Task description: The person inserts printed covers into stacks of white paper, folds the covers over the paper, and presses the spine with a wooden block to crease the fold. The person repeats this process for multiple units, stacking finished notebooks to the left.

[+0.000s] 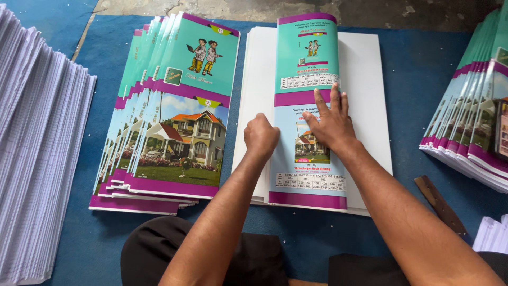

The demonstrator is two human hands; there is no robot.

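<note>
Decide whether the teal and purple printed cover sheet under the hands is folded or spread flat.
Folded: the teal and purple printed cover sheet is a narrow strip, pressed by both hands on white paper.

A folded teal-and-purple printed cover sheet (307,106) lies on the white paper stack (370,90); left of that stack lies a fanned pile of printed covers (169,122); farther left, stacked white page blocks (37,159); right of it, another cover pile (471,116); both hands (260,135) (329,124) rest on the folded sheet.

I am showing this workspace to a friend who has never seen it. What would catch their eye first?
Probably the two hands at centre pressing on a teal and purple printed cover laid over a white paper stack: the left hand is a fist on the cover's left edge, the right hand lies flat. Next, the fanned pile of covers with a house picture, to the left on the blue mat.
</note>
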